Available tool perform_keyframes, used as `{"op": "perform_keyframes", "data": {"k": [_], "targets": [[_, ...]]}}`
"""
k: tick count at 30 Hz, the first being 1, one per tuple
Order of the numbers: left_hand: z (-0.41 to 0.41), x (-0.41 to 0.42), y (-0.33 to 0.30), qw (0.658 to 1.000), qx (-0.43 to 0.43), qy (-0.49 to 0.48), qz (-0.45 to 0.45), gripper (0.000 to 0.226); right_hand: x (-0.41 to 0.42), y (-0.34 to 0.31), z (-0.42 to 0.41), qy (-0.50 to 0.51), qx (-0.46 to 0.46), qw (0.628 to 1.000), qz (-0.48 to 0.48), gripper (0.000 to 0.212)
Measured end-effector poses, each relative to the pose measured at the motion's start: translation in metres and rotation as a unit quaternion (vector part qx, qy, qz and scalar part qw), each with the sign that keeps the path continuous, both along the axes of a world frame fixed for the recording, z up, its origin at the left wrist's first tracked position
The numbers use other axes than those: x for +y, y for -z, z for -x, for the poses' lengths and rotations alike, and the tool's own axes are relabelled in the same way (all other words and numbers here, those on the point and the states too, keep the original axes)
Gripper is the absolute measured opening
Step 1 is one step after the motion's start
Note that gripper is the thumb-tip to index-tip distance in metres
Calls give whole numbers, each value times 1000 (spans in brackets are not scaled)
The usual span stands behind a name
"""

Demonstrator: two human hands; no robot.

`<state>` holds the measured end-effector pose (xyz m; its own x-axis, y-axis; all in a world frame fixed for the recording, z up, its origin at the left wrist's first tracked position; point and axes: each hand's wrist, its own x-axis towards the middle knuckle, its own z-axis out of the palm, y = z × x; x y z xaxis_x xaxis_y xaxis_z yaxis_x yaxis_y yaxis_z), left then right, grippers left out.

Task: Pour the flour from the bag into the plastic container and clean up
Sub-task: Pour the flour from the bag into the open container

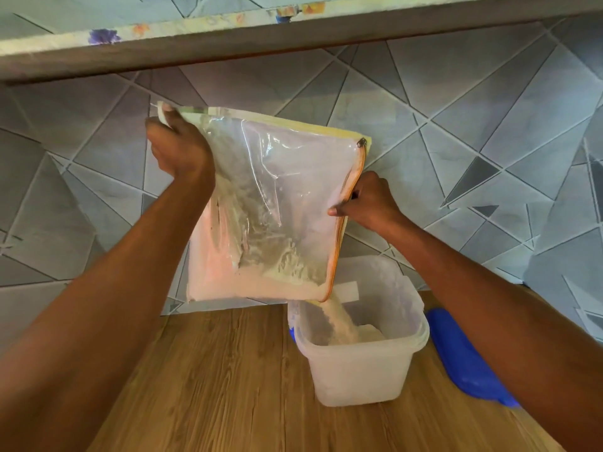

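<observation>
We note bag (pixel 270 203) held tilted above container (pixel 359 363) on desk (pixel 212 386). Left hand (pixel 177 148) fingers grip raised top corner; right hand (pixel 367 200) pinches zipper edge. Flour (pixel 339 324) streams from lowest corner, directly over container. Lid (pixel 463 353) beside container.

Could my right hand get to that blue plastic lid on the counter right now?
Probably not yet: the right hand pinches the zip edge of the clear plastic flour bag mid-pour. The blue plastic lid lies unobstructed beside the translucent plastic container, under that forearm.
</observation>
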<state>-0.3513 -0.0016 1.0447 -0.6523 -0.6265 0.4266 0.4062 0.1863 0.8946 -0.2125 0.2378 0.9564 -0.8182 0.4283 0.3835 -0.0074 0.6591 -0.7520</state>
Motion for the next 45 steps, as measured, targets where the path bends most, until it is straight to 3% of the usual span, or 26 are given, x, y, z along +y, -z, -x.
{"op": "perform_keyframes", "data": {"k": [15,20,23,27,35,39,42,45], "targets": [[-3,8,1,999,39,-16,22,45,6,15,-4,8,29,999,30,25],[-9,12,3,998,51,-7,43,41,11,11,-7,17,0,1000,21,40],[-13,14,2,997,56,-23,46,38,15,10,-9,31,17,999,34,35],[-16,18,3,994,69,-34,75,42,18,9,-11,13,-32,999,0,40],[-22,20,4,995,64,-16,74,42,20,16,-11,28,3,999,26,38],[-26,21,6,994,57,-18,92,44,20,14,-11,28,-44,999,9,46],[-27,21,7,992,53,-34,105,45,24,14,-14,21,-31,999,24,34],[-26,20,6,993,53,-35,101,45,27,15,-16,2,-3,1000,13,37]]}}
